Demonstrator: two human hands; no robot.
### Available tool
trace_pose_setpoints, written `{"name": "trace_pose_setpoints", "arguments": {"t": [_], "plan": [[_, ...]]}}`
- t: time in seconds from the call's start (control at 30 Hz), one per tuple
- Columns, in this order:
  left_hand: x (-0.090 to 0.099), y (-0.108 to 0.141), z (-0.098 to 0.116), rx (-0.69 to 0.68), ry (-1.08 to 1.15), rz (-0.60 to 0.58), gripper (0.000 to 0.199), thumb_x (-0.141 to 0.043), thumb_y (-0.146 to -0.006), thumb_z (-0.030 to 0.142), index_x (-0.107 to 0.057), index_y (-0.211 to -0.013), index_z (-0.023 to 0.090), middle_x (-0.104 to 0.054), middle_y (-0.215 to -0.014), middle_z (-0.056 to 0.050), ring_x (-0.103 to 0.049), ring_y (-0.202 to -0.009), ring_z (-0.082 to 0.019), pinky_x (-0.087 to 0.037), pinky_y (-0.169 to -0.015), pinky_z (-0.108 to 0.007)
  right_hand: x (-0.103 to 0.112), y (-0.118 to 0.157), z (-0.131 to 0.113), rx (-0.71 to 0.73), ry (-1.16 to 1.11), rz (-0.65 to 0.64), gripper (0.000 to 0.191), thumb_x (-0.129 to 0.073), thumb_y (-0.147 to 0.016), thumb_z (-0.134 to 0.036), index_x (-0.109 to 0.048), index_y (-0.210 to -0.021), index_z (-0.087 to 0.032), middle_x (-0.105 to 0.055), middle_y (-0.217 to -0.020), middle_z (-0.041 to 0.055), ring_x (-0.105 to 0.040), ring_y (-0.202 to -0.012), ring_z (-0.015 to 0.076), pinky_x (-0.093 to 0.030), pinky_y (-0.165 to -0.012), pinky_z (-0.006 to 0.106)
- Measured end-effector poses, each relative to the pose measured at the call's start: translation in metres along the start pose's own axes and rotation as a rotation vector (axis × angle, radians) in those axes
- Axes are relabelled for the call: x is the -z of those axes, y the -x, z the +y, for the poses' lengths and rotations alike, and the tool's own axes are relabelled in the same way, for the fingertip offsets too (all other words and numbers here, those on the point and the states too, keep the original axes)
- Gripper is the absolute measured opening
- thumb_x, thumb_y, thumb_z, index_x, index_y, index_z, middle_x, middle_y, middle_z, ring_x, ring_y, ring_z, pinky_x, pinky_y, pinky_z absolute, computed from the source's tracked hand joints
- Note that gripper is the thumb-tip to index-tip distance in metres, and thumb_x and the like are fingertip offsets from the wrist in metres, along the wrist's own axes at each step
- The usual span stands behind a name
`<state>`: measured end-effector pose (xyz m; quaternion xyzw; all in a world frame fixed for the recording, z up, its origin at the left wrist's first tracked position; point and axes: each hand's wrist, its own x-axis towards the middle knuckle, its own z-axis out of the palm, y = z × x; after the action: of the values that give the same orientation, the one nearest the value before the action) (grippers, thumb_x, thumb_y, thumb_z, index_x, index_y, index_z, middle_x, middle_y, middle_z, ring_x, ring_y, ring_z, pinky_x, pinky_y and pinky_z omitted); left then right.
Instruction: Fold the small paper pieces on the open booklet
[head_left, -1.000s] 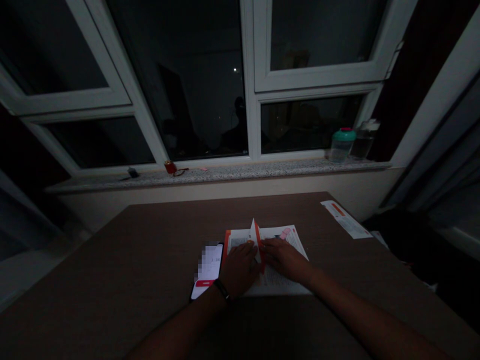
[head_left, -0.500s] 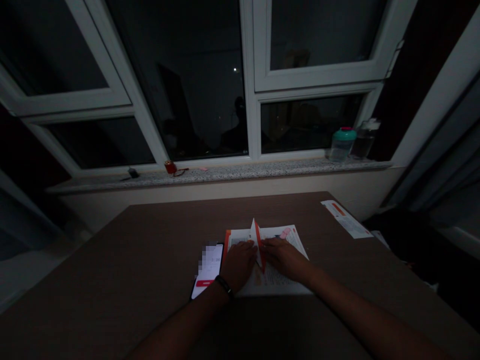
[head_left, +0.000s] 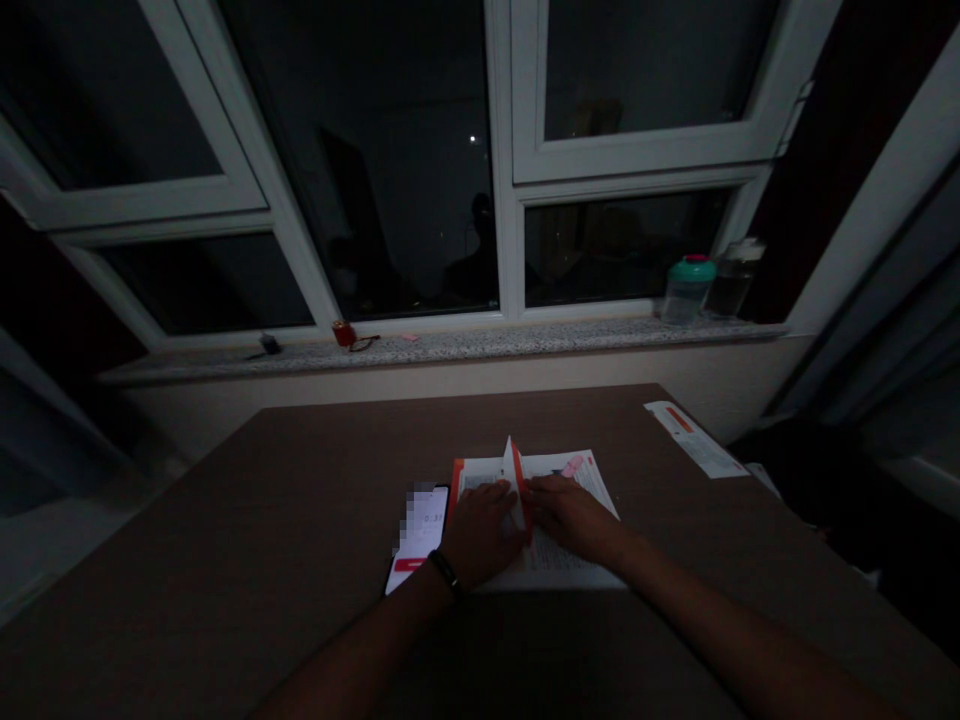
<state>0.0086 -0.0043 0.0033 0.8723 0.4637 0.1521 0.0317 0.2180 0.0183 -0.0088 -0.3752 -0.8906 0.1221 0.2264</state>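
Both my hands rest on a printed paper sheet with orange edging [head_left: 559, 568], which lies on a brown table [head_left: 225, 530]. A folded orange-edged flap of paper [head_left: 515, 487] stands up between them. My left hand [head_left: 481, 534] presses on the sheet, its fingers against the flap's left side. My right hand [head_left: 570, 516] lies on the other side, fingertips at the fold. A black band [head_left: 446, 572] circles my left wrist. Just left of that hand lies a smartphone [head_left: 418, 525] with a lit screen, its upper left blurred out.
A paper slip [head_left: 696, 438] lies at the table's far right corner. On the speckled window sill [head_left: 450, 346] stand a teal-lidded plastic jar [head_left: 688, 290], a clear bottle [head_left: 733, 280] and a small red object [head_left: 344, 334]. Dark window panes rise behind.
My hands stay on either side of the raised fold, with only slight shifts of the fingers. The whole view has drifted slightly as my head moved.
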Motion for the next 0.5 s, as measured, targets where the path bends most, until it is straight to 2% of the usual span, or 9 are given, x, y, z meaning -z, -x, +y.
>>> {"name": "trace_pose_setpoints", "arguments": {"t": [0.5], "plan": [[-0.003,0.0081,0.0008,-0.02,0.006,-0.018,0.069,-0.07,-0.079,0.051,-0.049,-0.135,0.017,-0.047,-0.144,-0.016,-0.045,-0.131,-0.034,-0.036,-0.107,-0.053,-0.0027,0.002,0.0029,-0.001,-0.014,0.001,0.038,-0.054,-0.092,-0.022,-0.06,-0.13,-0.021,-0.057,-0.136,0.0113,-0.052,-0.125,0.0261,-0.038,-0.108,0.043]]}}
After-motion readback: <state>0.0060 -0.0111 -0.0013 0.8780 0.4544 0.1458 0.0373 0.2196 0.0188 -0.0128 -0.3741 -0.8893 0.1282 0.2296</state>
